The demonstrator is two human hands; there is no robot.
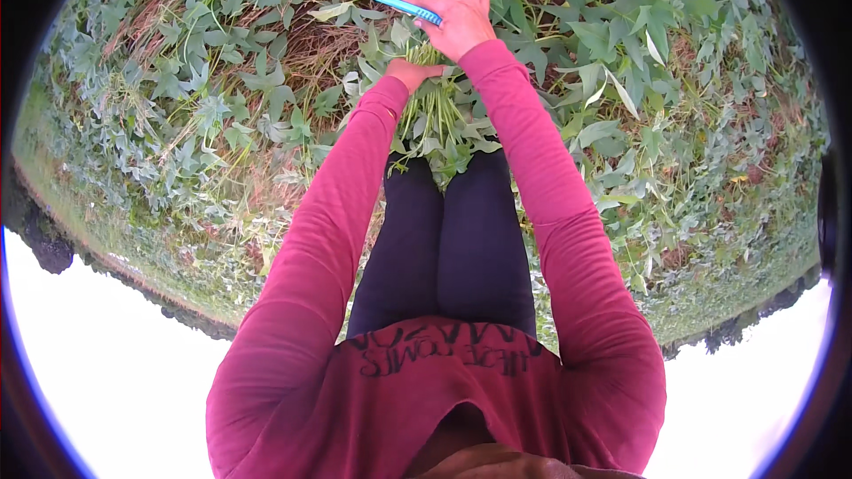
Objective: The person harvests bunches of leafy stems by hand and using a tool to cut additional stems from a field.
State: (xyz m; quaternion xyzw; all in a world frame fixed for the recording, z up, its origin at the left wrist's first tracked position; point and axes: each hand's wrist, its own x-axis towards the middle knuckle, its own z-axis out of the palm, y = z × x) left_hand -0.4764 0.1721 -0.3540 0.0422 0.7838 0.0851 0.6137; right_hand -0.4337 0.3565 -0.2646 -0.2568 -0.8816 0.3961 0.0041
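Note:
My left hand (410, 74) is closed round a bunch of leafy green vines (435, 115), whose pale stems hang down in front of my knees. Just above and to the right, my right hand (463, 13) holds a slim blue tool (406, 9) with a ribbed grip and a narrow tapered end. That tool lies across the thumb side of the hand and points left. Two fingers of the right hand stretch upward, one with a ring on it. I cannot make out whether the blue tool has a blade.
Low leafy plants (612, 31) spread on all sides. Dry brown straw (319, 40) lies among them at the upper left and middle. My legs in dark trousers (484, 239) are below the bunch. A line of dark trees (191, 319) edges the field.

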